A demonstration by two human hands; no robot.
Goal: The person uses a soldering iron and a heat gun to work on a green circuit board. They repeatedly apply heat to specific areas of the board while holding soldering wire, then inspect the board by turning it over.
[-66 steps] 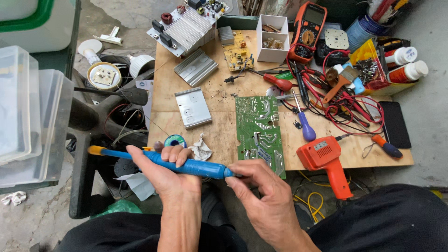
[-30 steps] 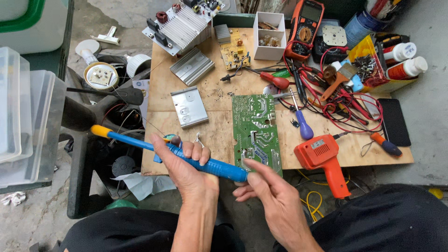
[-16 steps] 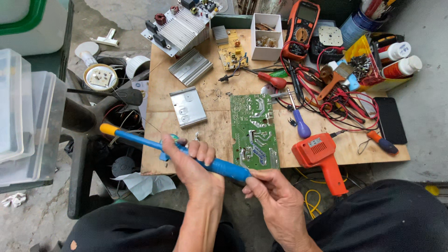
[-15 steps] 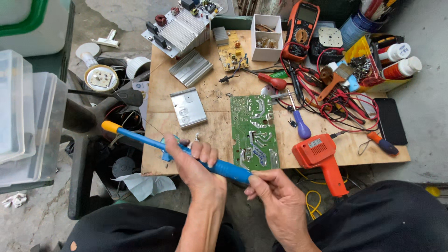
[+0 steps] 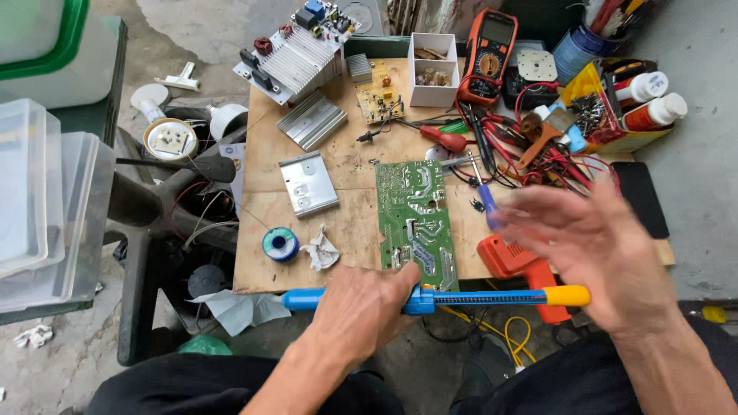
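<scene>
My left hand [image 5: 361, 307] is shut around the blue body of a long desoldering pump [image 5: 477, 298]. The pump lies level along the table's near edge, its yellow end pointing right. My right hand [image 5: 592, 246] hovers blurred above the right side of the table, fingers spread, holding nothing. Its palm is just above the pump's yellow end. A green circuit board [image 5: 415, 215] lies flat on the wooden table [image 5: 354, 165], just beyond my left hand. An orange power tool [image 5: 507, 257] sits partly under my right hand.
A solder spool [image 5: 280, 244], crumpled tissue [image 5: 320, 250] and metal plate [image 5: 307, 183] lie left of the board. Heatsinks [image 5: 311, 119], a white box [image 5: 433, 69], a multimeter [image 5: 492, 58], screwdrivers and tangled red leads [image 5: 538, 165] crowd the far side. Plastic bins [image 5: 31, 200] stand at the left.
The pump has swung around, so its yellow end now points right instead of left. My right hand has let go of it and moved up and right, fingers open.
</scene>
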